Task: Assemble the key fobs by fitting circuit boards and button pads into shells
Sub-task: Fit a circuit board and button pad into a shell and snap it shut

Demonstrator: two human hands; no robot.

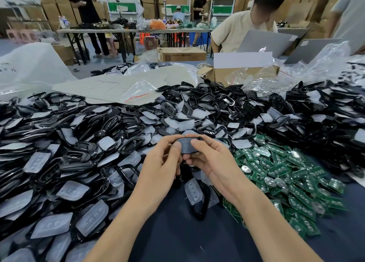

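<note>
Both my left hand (pixel 162 163) and right hand (pixel 209 161) pinch one shell (pixel 186 145), seating its button pad. Next, I judge: a circuit board (pixel 276 170) from the right pile.

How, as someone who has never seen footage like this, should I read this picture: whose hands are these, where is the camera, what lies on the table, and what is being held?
There is no machine here. A person works bare-handed, and the one camera sits on their head, looking forward and down. The left hand and right hand both pinch a fob piece, seemingly a black shell with a pale pad on it. On the dark table lie heaps of black shells, translucent button pads and green circuit boards.
</note>
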